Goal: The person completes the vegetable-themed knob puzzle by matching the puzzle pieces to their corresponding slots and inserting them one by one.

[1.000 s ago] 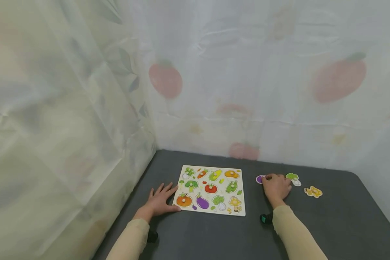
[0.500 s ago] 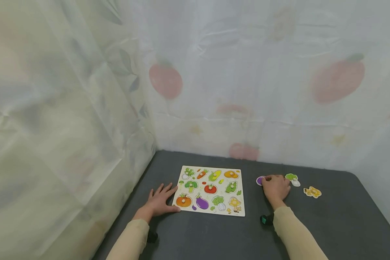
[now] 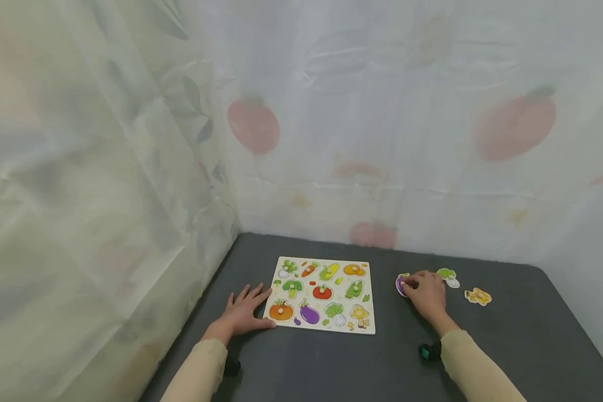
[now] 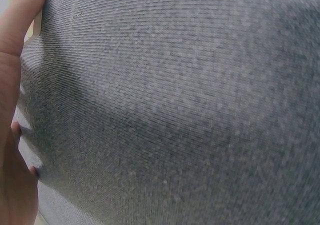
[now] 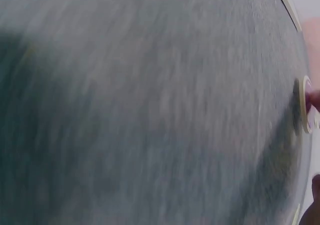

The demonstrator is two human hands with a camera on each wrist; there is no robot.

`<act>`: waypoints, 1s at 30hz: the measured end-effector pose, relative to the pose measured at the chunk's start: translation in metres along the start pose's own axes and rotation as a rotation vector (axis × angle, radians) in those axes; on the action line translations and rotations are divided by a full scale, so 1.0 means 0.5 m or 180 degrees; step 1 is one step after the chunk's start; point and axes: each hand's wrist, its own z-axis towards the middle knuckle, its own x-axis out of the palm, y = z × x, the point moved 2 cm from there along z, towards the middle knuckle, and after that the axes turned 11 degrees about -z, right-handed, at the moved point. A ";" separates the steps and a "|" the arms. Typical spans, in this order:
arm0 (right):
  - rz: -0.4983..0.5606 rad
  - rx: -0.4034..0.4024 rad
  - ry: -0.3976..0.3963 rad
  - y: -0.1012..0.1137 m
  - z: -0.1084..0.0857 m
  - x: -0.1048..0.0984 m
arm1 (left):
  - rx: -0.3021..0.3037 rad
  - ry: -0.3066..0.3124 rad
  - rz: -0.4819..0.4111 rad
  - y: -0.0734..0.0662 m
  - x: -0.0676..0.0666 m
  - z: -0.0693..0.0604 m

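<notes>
In the head view, my right hand (image 3: 429, 295) pinches a purple eggplant puzzle piece (image 3: 401, 285) between thumb and fingertips. Part of the piece is hidden by the fingers. The right wrist view shows its pale edge (image 5: 303, 105) with a shadow beside it; whether it is off the table I cannot tell. My left hand (image 3: 242, 315) lies spread on the table, thumb and fingertips touching the left side of a white vegetable puzzle board (image 3: 331, 326). Pictures on the board include a pumpkin (image 3: 281, 311), a tomato (image 3: 322, 292) and an eggplant (image 3: 309, 314), several with knobs.
Past my right hand lie a bok choy piece (image 3: 449, 277) and a yellow mushroom piece (image 3: 478, 296). The dark grey table (image 3: 321, 368) ends at hanging fruit-print sheets (image 3: 301, 212) behind and on the left.
The eggplant piece has turned in my right fingers, and its green top now shows. My right wrist has swung to the right. The left hand stays at the board; the head view shifted slightly.
</notes>
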 end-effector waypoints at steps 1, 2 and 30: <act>-0.0011 -0.0101 0.0003 0.000 -0.002 -0.002 | -0.0003 0.0002 -0.0008 0.001 0.000 0.001; -0.0020 -0.0184 0.0010 0.000 -0.003 -0.003 | -0.0009 0.0004 -0.0005 0.002 0.000 0.001; -0.0039 -0.0032 0.0023 0.001 -0.033 -0.004 | -0.0033 0.0022 0.0001 0.003 0.001 0.001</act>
